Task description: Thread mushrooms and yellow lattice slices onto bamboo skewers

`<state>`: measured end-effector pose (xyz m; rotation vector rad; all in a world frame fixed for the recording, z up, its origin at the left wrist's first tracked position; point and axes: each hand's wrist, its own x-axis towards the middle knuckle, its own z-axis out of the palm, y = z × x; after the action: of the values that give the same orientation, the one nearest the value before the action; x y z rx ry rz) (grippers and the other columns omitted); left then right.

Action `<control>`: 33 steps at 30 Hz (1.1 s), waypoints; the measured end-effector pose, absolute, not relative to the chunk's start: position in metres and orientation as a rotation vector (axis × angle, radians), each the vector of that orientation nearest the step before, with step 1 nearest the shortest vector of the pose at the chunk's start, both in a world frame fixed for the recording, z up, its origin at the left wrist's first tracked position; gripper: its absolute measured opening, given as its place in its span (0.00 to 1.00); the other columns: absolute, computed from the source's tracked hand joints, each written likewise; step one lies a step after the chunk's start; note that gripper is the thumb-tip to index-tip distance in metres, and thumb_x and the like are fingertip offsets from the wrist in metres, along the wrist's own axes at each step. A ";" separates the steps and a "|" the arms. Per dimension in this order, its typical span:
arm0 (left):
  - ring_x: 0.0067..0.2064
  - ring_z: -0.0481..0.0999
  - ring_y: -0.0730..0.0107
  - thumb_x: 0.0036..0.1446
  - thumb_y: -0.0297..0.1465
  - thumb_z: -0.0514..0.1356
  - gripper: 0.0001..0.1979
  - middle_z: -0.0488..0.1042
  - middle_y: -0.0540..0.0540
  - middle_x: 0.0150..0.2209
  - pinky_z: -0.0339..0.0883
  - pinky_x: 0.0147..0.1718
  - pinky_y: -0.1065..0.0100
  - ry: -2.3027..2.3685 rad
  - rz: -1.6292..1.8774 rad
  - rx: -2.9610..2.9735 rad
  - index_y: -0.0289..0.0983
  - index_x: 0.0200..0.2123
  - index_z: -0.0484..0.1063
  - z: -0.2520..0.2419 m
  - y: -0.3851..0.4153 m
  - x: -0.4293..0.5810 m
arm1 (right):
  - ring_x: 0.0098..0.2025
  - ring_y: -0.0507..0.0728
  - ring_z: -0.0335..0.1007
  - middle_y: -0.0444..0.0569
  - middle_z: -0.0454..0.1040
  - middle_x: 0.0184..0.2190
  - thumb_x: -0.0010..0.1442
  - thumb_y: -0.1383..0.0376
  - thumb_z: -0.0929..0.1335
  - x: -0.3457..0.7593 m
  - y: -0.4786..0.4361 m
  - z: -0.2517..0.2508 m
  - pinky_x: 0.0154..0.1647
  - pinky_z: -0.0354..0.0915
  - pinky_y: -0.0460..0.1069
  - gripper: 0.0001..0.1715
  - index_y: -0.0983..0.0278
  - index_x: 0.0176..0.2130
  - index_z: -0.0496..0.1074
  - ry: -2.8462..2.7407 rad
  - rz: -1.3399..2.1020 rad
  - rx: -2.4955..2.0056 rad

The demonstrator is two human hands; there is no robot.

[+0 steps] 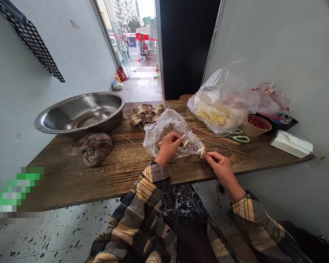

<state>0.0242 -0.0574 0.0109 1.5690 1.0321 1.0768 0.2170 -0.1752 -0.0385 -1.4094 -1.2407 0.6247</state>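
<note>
The wooden table [120, 179] stands in a pale-walled room. The right hand [222, 170] pinches a mushroom piece [202, 151] by the fingertips at the right side of a plastic bag [168, 122]. The left hand [167, 147] is pinched narrow at the bag; contents cannot be told. Hazards, as judged: excess pressure may tear the piece; slack pressure, near the front edge, may drop it. Sticks [214, 139] limit movement beyond; leftward offers more room.

from my end i see a small pale mushroom [201, 151] at the right edge of a crumpled clear bag [172, 118]. more pieces [185, 143] show inside. brown-capped mushrooms [142, 109] lie just behind.
</note>
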 end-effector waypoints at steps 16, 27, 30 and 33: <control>0.31 0.74 0.77 0.38 0.35 0.74 0.17 0.74 0.49 0.31 0.70 0.34 0.71 0.607 0.993 0.921 0.33 0.29 0.75 0.018 -0.063 0.019 | 0.38 0.57 0.72 0.47 0.78 0.34 0.57 0.57 0.71 0.191 -0.181 -0.023 0.41 0.65 0.51 0.10 0.60 0.35 0.80 -1.235 0.712 -1.378; 0.28 0.73 0.79 0.44 0.30 0.71 0.13 0.71 0.54 0.26 0.68 0.29 0.75 0.604 0.977 0.906 0.34 0.29 0.69 0.021 -0.061 0.022 | 0.34 0.55 0.71 0.47 0.77 0.32 0.57 0.57 0.70 0.182 -0.174 -0.017 0.37 0.64 0.50 0.10 0.61 0.33 0.78 -1.271 0.688 -1.355; 0.29 0.75 0.77 0.45 0.30 0.70 0.13 0.73 0.52 0.26 0.70 0.31 0.74 0.609 0.949 0.901 0.34 0.30 0.69 0.023 -0.063 0.023 | 0.34 0.55 0.71 0.46 0.77 0.31 0.58 0.59 0.70 0.179 -0.173 -0.017 0.37 0.64 0.49 0.09 0.61 0.33 0.78 -1.285 0.677 -1.331; 0.29 0.76 0.75 0.46 0.32 0.70 0.14 0.73 0.52 0.26 0.70 0.30 0.73 0.609 0.971 0.897 0.34 0.30 0.68 0.021 -0.063 0.023 | 0.34 0.55 0.71 0.46 0.77 0.30 0.58 0.60 0.70 0.178 -0.173 -0.015 0.37 0.64 0.49 0.08 0.61 0.32 0.78 -1.294 0.660 -1.319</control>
<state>0.0232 -0.0634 0.0210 0.8965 0.6089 0.9711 0.1777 -0.1734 -0.0151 -1.3195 -1.2938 0.6596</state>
